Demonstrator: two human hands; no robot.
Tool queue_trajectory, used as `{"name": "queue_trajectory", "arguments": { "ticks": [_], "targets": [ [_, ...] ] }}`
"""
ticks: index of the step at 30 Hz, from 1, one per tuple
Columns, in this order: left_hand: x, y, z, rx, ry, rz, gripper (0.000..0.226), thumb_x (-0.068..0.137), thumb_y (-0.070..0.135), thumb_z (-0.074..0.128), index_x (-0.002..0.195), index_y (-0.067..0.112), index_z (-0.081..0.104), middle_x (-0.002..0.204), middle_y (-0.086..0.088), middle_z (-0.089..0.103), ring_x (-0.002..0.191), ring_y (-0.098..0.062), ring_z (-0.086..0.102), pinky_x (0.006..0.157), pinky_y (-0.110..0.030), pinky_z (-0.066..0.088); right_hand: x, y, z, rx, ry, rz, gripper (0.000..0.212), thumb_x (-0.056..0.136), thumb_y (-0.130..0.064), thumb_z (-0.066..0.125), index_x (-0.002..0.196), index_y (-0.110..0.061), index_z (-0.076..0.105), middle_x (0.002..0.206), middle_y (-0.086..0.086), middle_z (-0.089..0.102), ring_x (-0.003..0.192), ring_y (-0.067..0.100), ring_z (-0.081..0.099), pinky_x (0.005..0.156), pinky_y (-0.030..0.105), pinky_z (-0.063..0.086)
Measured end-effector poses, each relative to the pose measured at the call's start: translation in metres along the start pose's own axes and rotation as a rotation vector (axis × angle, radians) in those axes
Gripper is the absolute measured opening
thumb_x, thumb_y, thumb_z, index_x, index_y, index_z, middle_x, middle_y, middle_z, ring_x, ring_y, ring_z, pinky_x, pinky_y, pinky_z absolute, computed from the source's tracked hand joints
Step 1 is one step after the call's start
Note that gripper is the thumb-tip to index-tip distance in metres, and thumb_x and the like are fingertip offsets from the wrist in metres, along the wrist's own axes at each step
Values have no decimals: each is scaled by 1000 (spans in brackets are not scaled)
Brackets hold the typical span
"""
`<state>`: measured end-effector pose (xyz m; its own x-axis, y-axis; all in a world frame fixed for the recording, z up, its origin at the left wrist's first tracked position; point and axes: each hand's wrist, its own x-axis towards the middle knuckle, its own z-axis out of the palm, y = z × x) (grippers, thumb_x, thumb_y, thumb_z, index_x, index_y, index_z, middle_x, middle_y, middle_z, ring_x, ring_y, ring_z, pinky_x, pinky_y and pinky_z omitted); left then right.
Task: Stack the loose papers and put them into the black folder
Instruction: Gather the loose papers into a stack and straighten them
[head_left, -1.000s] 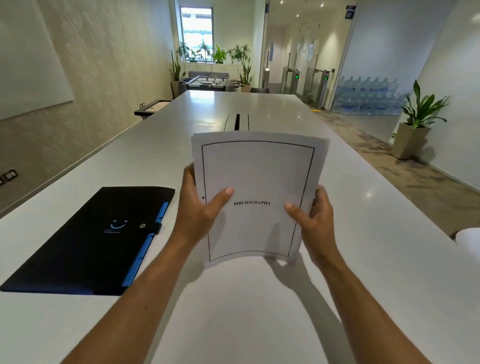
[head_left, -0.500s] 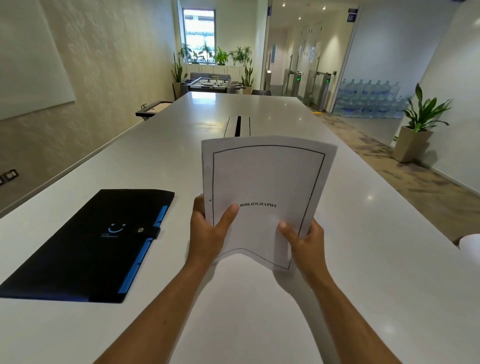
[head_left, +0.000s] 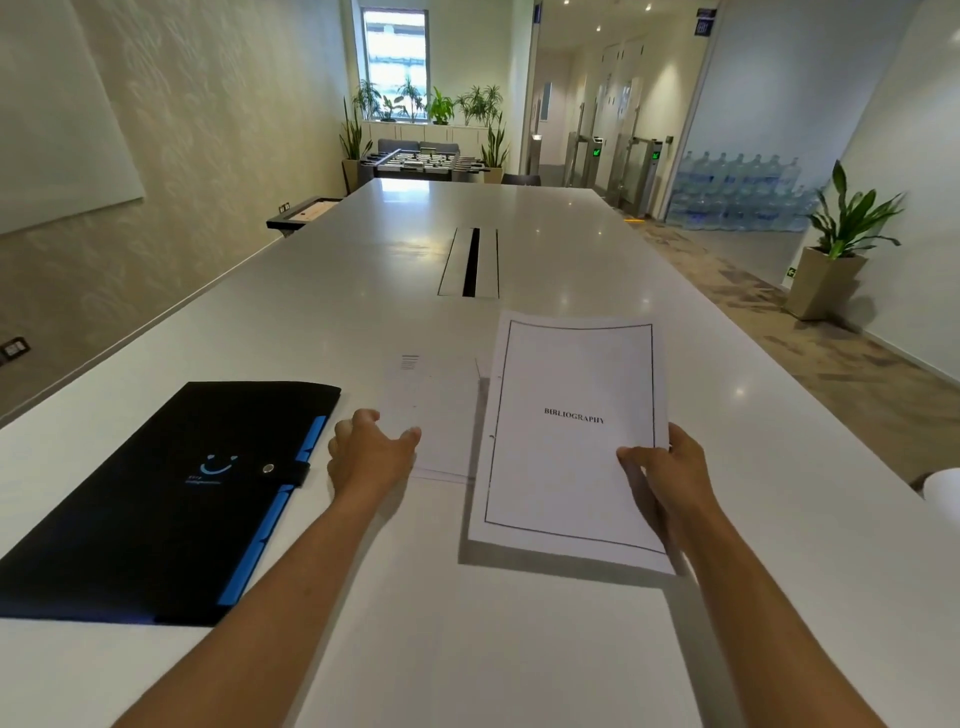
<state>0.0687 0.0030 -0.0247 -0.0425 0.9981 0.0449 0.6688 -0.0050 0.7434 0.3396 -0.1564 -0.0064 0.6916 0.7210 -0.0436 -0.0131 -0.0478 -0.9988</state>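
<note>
My right hand (head_left: 670, 478) grips the right edge of a white paper stack (head_left: 566, 483) whose top sheet reads BIBLIOGRAPHY, held just above the white table (head_left: 519, 649). A faintly printed loose sheet (head_left: 439, 415) lies flat on the table, partly under the stack's left edge. My left hand (head_left: 369, 457) is free, fingers loosely curled, with its thumb at that sheet's left edge. The black folder (head_left: 171, 493), with blue tabs and its snap strap fastened, lies flat to the left of my left hand.
A cable slot (head_left: 470, 262) is set into the table's middle, farther away. A white rounded object (head_left: 943, 488) pokes in at the right edge. The table's left side runs along the wall. A potted plant (head_left: 831, 249) stands on the floor to the right.
My left hand has let go of the stack and moved left to the loose sheet. My right hand alone has lowered the stack flatter and to the right, which uncovered that sheet.
</note>
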Motion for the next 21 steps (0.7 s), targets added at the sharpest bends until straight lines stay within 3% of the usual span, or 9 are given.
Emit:
{"name": "queue_trajectory", "arguments": {
  "ticks": [5, 9, 11, 13, 16, 18, 21],
  "targets": [
    [15, 0, 10, 241, 17, -31, 83, 78, 60, 65, 137, 6, 41, 141, -18, 42, 127, -36, 41, 101, -46, 37, 26, 16, -4, -105, 72, 55, 32, 78, 2, 64, 106, -14, 58, 92, 1, 67, 78, 17, 64, 48, 14, 49],
    [29, 14, 14, 263, -66, -43, 88, 74, 60, 68, 137, 6, 37, 139, -20, 41, 126, -36, 42, 99, -45, 38, 47, 23, -7, -195, 119, 77, 38, 80, -1, 62, 116, -12, 57, 102, 9, 66, 89, 28, 65, 78, 39, 56],
    [38, 19, 13, 241, -94, -65, 84, 72, 55, 71, 133, 5, 40, 135, -20, 44, 122, -36, 45, 96, -45, 41, 56, 23, -10, -226, 144, 91, 39, 81, -1, 61, 118, -10, 56, 104, 11, 66, 92, 30, 65, 84, 42, 55],
    [47, 22, 11, 172, -108, -97, 72, 69, 48, 74, 121, 5, 49, 124, -19, 52, 114, -35, 52, 92, -44, 48, 65, 23, -13, -265, 139, 114, 46, 81, 0, 61, 125, -7, 53, 114, 14, 64, 102, 34, 63, 91, 46, 53],
    [54, 24, 8, 103, -122, -108, 40, 68, 38, 75, 84, 8, 55, 97, -13, 64, 89, -31, 61, 74, -36, 55, 72, 21, -8, -349, 81, 134, 53, 81, 0, 58, 133, -8, 49, 127, 15, 59, 115, 36, 58, 98, 49, 48],
    [56, 26, 8, 89, -125, -116, 35, 69, 34, 76, 71, 12, 49, 83, -9, 61, 79, -28, 61, 65, -31, 52, 72, 20, -2, -386, 45, 137, 50, 81, -1, 55, 130, -8, 50, 125, 16, 60, 114, 37, 58, 97, 51, 49],
    [58, 28, 10, 23, -139, -138, 38, 71, 30, 78, 67, 13, 44, 72, -3, 52, 67, -21, 56, 59, -26, 47, 68, 20, 12, -408, 26, 119, 47, 82, -1, 53, 128, -8, 51, 121, 15, 62, 107, 35, 60, 96, 53, 50]
  ]
}}
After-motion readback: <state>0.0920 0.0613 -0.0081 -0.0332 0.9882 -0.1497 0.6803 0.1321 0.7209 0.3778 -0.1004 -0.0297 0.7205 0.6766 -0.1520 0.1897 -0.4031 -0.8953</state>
